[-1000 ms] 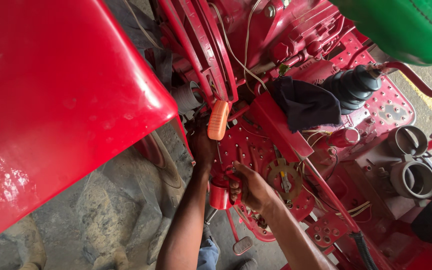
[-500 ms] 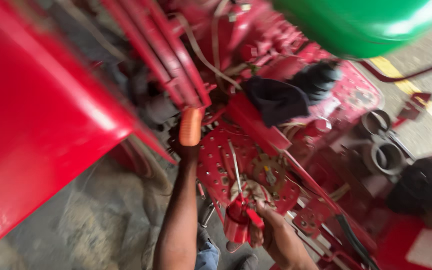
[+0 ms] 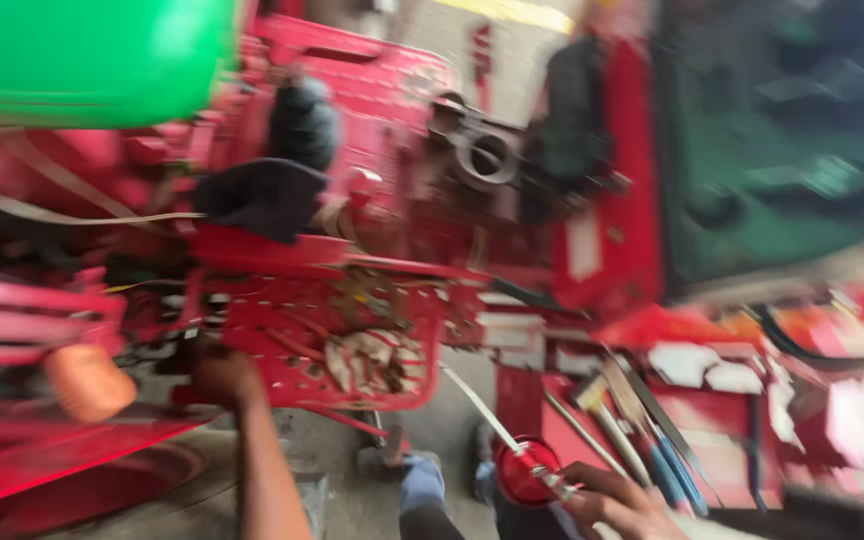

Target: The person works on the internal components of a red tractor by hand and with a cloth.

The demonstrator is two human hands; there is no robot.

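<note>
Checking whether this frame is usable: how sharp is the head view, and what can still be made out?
Head view: heavy motion blur throughout, edges smeared sideways; even daylight, no harsh glare. Still readable: left hand at the red perforated footplate, right hand holding a red oil can.

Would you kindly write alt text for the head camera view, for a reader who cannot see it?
Blurred downward view: the right hand holds a red oil can with a long thin spout, while the left hand rests against a red perforated machine plate. An orange knob sits left, a green tank above.

Bright, even daylight; heavy motion blur throughout, nothing sharp.
</note>
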